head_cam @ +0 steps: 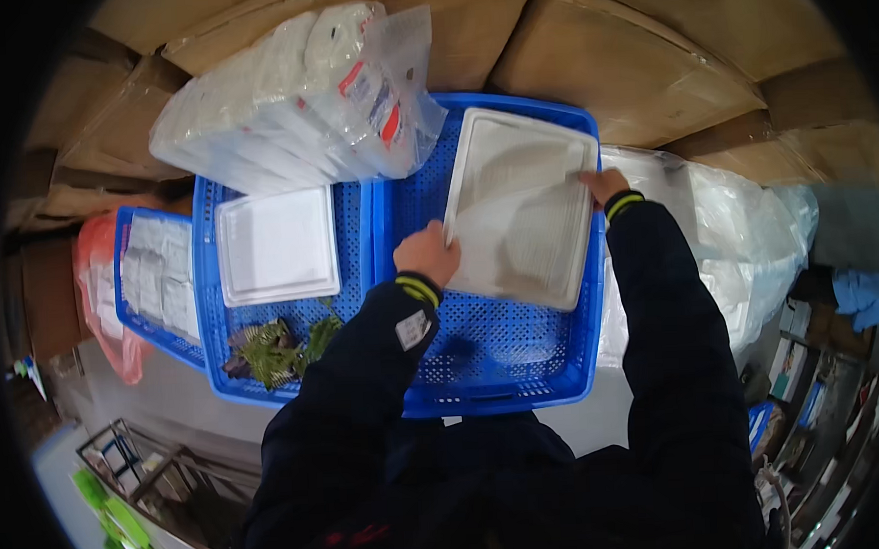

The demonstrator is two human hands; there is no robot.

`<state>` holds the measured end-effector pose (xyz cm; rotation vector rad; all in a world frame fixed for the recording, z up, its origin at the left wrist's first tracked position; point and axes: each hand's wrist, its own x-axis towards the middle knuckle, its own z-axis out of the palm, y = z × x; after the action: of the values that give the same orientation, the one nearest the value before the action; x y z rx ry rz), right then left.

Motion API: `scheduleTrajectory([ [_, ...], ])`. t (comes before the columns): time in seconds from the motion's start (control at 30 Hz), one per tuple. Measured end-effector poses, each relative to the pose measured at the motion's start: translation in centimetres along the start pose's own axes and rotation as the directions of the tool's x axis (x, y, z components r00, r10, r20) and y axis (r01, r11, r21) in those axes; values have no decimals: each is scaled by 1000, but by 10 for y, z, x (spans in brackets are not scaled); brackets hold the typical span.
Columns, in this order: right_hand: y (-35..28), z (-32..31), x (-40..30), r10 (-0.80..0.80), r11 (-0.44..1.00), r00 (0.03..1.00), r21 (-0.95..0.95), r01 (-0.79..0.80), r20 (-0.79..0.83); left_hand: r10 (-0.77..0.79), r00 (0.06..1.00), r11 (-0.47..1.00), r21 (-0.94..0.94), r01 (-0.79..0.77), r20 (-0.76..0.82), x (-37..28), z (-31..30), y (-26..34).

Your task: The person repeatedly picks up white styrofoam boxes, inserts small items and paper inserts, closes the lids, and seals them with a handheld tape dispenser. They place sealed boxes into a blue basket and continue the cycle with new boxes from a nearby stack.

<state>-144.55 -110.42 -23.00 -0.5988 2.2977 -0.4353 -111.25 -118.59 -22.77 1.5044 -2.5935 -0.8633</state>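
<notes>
Both hands grip a white rectangular lidded tray or stack of trays [525,204], tilted over the right blue perforated plastic basket [504,397]. My left hand [427,254] holds its left edge, and my right hand [603,186] holds its right edge near the upper corner. A smaller white rectangular tray [278,245] rests in the left blue basket [203,285]. Below it in that basket lie green leafy sprigs [270,359] and a patterned dark scrap. Whether the held piece is one tray or several cannot be told.
A clear plastic pack of white goods [277,105] lies across the baskets' far edge. Brown cardboard boxes [622,68] line the back. On the left stands a small blue basket of white packets [156,276] beside a red plastic bag [131,361]; clear-wrapped white goods [732,239] lie right.
</notes>
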Motion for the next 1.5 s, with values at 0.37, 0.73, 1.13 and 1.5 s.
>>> scheduleTrajectory([
  [0.37, 6, 48, -60, -536, 768, 683, 50, 639, -497, -127, 952, 792, -606, -72, -280, -75, 23, -37],
  [0.73, -57, 268, -415, -682, 550, 100, 418, 723, 725, -648, 747, 537, -783, 313, -146, -483, 23, -126],
  [1.13, -31, 514, -765, -104, 414, -488, 484, 771, 867, -987, 6, 160, -975, 153, -161, -859, 66, -161],
  [1.5, 5, 686, -968, 459, -1, -585, 659, 752, 669, -942, -335, 43, -998, -43, -26, -1006, 91, -199],
])
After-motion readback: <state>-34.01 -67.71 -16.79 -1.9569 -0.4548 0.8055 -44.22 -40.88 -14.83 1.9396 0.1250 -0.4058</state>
